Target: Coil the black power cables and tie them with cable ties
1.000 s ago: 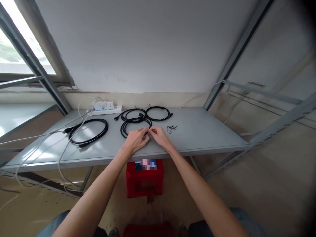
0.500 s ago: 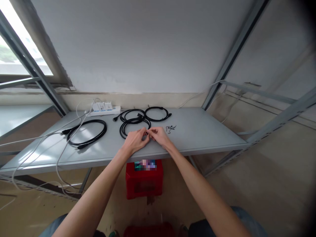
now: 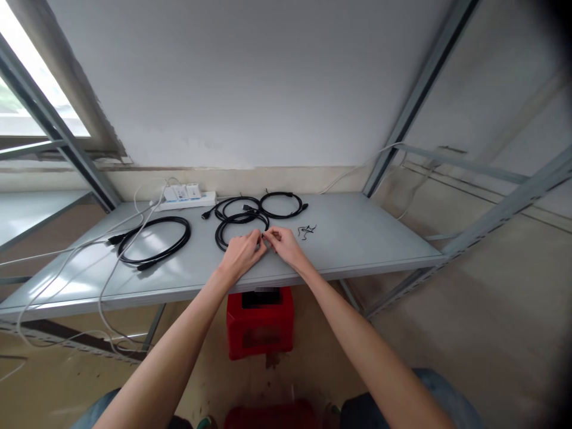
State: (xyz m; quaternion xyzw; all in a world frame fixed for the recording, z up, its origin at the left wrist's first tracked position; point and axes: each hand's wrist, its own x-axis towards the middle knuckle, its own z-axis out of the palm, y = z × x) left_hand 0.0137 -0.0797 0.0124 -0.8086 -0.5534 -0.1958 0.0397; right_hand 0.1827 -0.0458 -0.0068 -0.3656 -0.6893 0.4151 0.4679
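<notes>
At the near edge of the shelf, my left hand (image 3: 243, 253) is closed in a pinch on the right side of a coiled black cable (image 3: 220, 237). The fingertips of my right hand (image 3: 283, 244) meet it there, pinching what looks like a thin black tie, mostly hidden by the fingers. The front of this coil is covered by my left hand. Just behind it lie a second coiled black cable (image 3: 227, 202) and, to the right, a third coil (image 3: 288, 216). Several short black ties (image 3: 307, 231) lie loose right of my right hand.
Another coiled black cable (image 3: 179, 245) lies at the left, crossed by white cords (image 3: 129, 244). A white power strip (image 3: 205, 200) with plugged-in adapters stands against the wall. Metal posts (image 3: 411, 101) frame the grey shelf (image 3: 366, 238). A red stool (image 3: 260, 328) is below it.
The view has shifted slightly. Both hands stay together at the coil's right side, their fingertips moving a little; a phone-like screen on the stool has gone dark.
</notes>
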